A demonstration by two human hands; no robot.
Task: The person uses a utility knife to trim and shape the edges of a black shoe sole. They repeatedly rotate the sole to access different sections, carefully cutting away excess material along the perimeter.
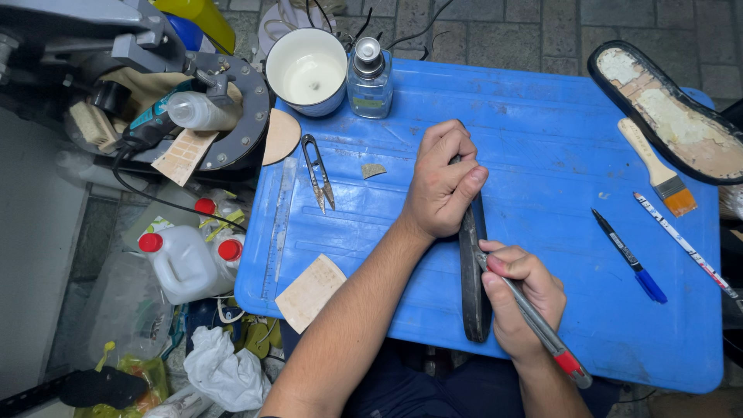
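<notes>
A long dark shoe sole stands on edge across the blue plastic work surface, running towards me. My left hand is clenched around its far end. My right hand grips a silver pen-like tool with a red band, its tip touching the sole's edge near the middle.
Thread snips, a small leather scrap and a clear ruler lie to the left; a sandpaper piece overhangs the near edge. A white cup and glass bottle stand at the back. A brush, blue pen, pencil and upturned sole lie right.
</notes>
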